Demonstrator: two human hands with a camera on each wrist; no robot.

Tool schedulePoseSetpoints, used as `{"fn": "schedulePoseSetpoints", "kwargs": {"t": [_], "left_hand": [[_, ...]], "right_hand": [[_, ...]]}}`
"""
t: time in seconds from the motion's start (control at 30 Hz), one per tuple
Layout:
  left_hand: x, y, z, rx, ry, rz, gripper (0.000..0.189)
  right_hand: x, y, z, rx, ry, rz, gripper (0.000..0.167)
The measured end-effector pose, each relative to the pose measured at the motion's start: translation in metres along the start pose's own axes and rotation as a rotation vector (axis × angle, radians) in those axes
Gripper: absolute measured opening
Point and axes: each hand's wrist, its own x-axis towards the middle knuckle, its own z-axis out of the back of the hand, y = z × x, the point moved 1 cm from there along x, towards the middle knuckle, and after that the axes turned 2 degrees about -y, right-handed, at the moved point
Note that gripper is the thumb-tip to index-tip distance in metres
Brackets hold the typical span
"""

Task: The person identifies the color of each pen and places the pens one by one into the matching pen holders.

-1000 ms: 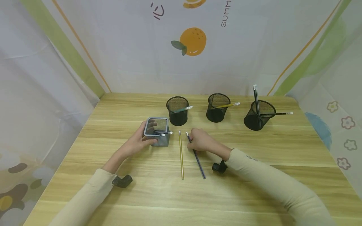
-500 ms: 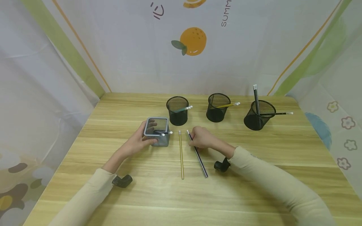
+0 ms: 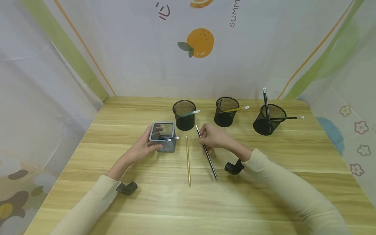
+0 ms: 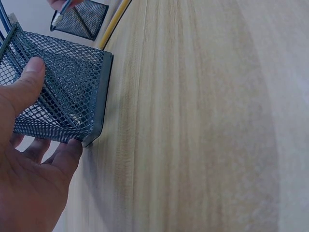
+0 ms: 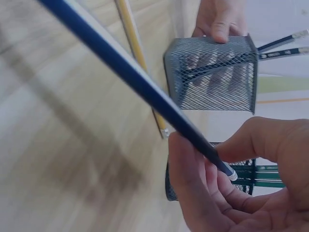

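My left hand (image 3: 139, 150) holds a grey square mesh pen holder (image 3: 168, 148), thumb on the near side and fingers behind it. Inside it lean dark pencils with white ends (image 3: 173, 139). In the right wrist view, my right hand (image 5: 236, 179) pinches a dark blue pencil (image 5: 140, 82) near its white eraser end. That pencil slants over the table, its shadow falling apart from it. Between both hands a yellow pencil (image 3: 188, 163) lies on the wood, its white end towards the back. The left wrist view shows the left thumb (image 4: 30, 82) against the mesh.
Along the back of the wooden table (image 3: 164, 209) stand three round black mesh holders: one with green pencils (image 3: 185, 120), one with yellow pencils (image 3: 225, 119), and a tilted-looking one with black pencils (image 3: 262, 125). A white printed curtain (image 3: 141, 65) hangs behind.
My right hand has lifted the dark blue pencil and moved slightly back and to the right with it. The left hand and the square holder have stayed in place.
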Motion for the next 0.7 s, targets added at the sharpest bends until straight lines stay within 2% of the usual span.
{"fn": "schedulePoseSetpoints", "kwargs": {"t": [0.37, 0.7], "left_hand": [[0.001, 0.001, 0.000, -0.011, 0.002, 0.009, 0.080], [0.000, 0.001, 0.000, -0.012, -0.004, 0.009, 0.079]], "right_hand": [[-0.002, 0.007, 0.007, 0.071, -0.035, 0.007, 0.016], [-0.001, 0.007, 0.014, 0.213, -0.028, 0.129, 0.016]]}}
